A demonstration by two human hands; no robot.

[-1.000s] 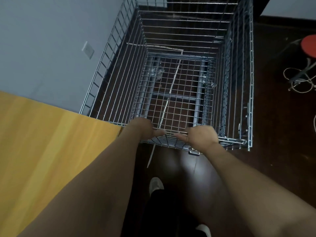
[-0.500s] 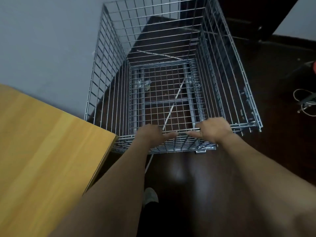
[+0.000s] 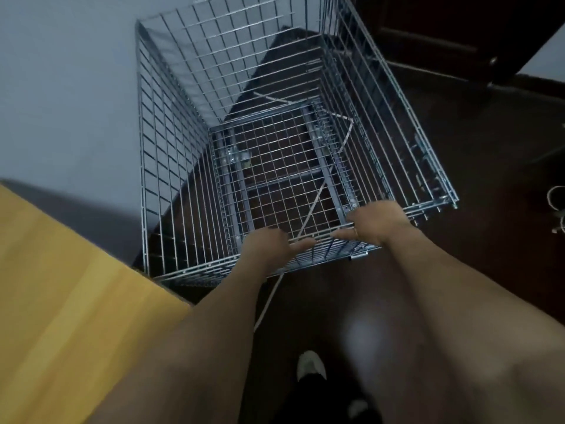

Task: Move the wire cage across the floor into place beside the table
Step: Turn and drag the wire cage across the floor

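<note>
An open-topped silver wire cage stands on the dark wooden floor, its left side against the grey wall. Its near left corner sits just beyond the corner of the yellow wooden table. My left hand and my right hand both grip the cage's near top rim, fingers curled over the wire. Through the mesh bottom I see metal rails and a pale strip on the floor.
A grey wall runs along the left. A dark door or cabinet stands at the back right. Loose white cable lies on the floor at the right edge. My white shoe is below, behind the cage.
The cage has swung with its far end toward the left wall and now sits skewed, closer to the table corner. Both hands kept their grip on the near rim.
</note>
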